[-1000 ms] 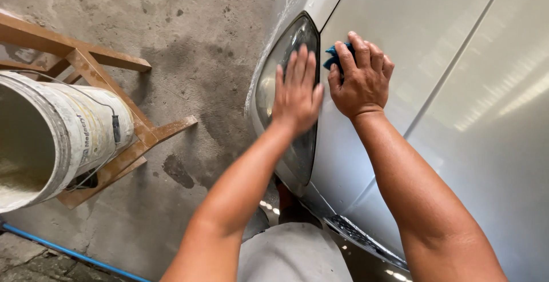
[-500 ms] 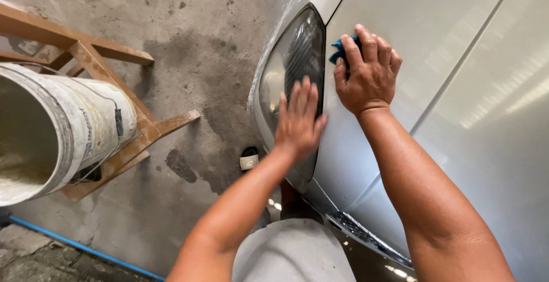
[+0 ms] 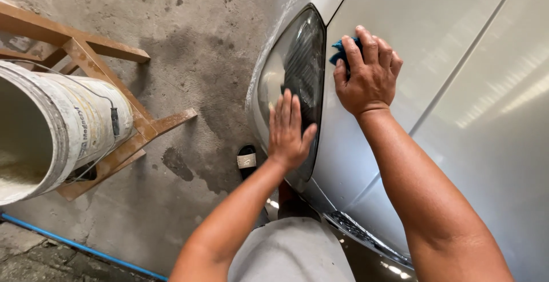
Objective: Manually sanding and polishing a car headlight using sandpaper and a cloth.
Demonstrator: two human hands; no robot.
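Leaning over a silver car [image 3: 457,88] — left hand [image 3: 289,130] lying flat, fingers together, on the dark headlight [image 3: 300,59]; right hand [image 3: 369,76] pressing a blue cloth [image 3: 341,50] against the panel just beside it, fingers clamping down.

A bucket [image 3: 51,128] sits in a wooden stand [image 3: 114,82], left of the headlight [image 3: 297,70].
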